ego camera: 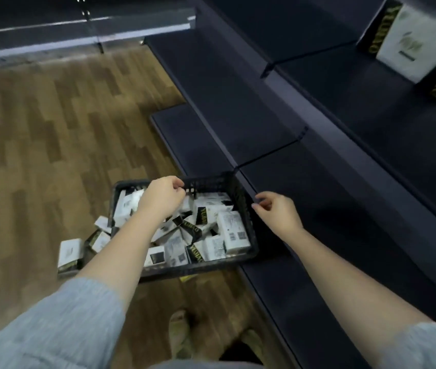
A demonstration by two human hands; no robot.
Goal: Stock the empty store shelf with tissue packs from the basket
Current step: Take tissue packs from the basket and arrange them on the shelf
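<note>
A black plastic basket (240, 198) sits on the wooden floor against the shelf's base, filled with several white-and-black tissue packs (231, 231). My left hand (162, 195) hovers over the basket's far left part, fingers loosely curled, holding nothing. Beside the basket's right wall hangs my right hand (278, 210), over the lowest shelf board, fingers loosely curled and holding nothing. The dark shelf (357, 198) rises in steps to the right. Two tissue packs (411, 46) stand on an upper shelf at the top right.
Three tissue packs (70, 253) lie on the floor left of the basket. The wooden floor (52, 134) spreads to the left. A glass-fronted fixture (78, 35) runs along the back. My feet in sandals (182, 334) stand near the shelf base.
</note>
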